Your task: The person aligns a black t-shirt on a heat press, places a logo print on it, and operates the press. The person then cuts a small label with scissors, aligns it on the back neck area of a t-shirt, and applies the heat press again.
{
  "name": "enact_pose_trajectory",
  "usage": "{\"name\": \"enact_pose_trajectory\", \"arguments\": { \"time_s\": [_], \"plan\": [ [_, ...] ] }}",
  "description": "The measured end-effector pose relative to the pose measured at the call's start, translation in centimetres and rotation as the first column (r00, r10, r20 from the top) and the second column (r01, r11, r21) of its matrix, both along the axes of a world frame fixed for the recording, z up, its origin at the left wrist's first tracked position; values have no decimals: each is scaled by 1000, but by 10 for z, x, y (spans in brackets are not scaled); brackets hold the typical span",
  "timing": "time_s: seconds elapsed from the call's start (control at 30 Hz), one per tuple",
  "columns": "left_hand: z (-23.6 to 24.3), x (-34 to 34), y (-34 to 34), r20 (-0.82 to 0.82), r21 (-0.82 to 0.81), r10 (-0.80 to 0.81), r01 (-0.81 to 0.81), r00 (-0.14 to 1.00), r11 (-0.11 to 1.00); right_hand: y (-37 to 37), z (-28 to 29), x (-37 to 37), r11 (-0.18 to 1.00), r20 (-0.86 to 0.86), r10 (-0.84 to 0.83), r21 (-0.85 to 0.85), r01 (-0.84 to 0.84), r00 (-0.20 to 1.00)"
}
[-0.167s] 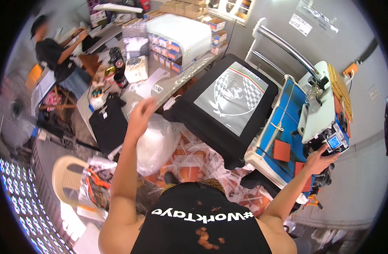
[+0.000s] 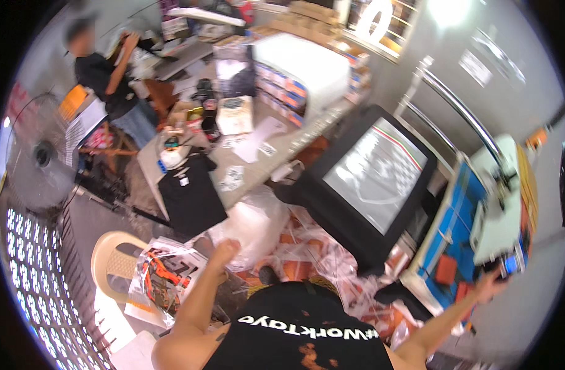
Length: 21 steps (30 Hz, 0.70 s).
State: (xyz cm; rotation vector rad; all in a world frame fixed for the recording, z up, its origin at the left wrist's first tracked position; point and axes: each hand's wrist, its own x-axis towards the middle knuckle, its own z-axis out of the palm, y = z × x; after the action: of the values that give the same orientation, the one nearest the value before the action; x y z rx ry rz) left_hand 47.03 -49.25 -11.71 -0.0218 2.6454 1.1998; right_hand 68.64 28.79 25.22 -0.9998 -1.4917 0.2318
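Observation:
My right hand (image 2: pixel 493 287) is at the control box (image 2: pixel 510 265) with a lit blue display, on the right end of a heat press (image 2: pixel 501 213). Its fingers look stretched out against the lower part of the box, though blurred. My left hand (image 2: pixel 225 254) hangs in front of my body beside a clear plastic bag (image 2: pixel 254 228); motion smears its fingers, and I see nothing in it. Ahead, a black shirt (image 2: pixel 319 185) is spread over a flat board. On it lies a shiny grey film sheet (image 2: pixel 372 176) with a checkered shield design.
A cluttered table (image 2: pixel 264 166) holds a folded black shirt (image 2: pixel 193 194) and stacked boxes (image 2: pixel 282 92). Left are a standing fan (image 2: pixel 41 154), a plastic chair (image 2: pixel 103 253) and a co-worker (image 2: pixel 109 80). Plastic scraps (image 2: pixel 307 253) litter the floor. A blue tray-like bed (image 2: pixel 452 222) sits beside the press.
My left hand has dropped from near the table edge toward my body. My right hand stays at the control box. The whole view has shifted, and surroundings appear farther right and lower.

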Motion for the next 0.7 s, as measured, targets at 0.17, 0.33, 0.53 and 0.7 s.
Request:
{"name": "enact_pose_trajectory", "arguments": {
  "time_s": [0.17, 0.33, 0.53, 0.7],
  "plan": [
    [-41, 11, 105, 54, 124, -160, 152, 986, 980, 27, 34, 65, 999, -41, 7, -33, -9, 999],
    [-2, -95, 187, 613, 624, -67, -431, 787, 652, 92, -2, 77, 995, -108, 83, -40, -88, 991],
    [191, -115, 267, 768, 637, -89, -771, 634, 10, 158, -14, 140, 980, 84, 1, 197, -17, 996],
    [157, -140, 252, 620, 759, 88, -624, 780, 185, 111, -4, 106, 1000, -57, 8, -9, -9, 998]
  ]
}}
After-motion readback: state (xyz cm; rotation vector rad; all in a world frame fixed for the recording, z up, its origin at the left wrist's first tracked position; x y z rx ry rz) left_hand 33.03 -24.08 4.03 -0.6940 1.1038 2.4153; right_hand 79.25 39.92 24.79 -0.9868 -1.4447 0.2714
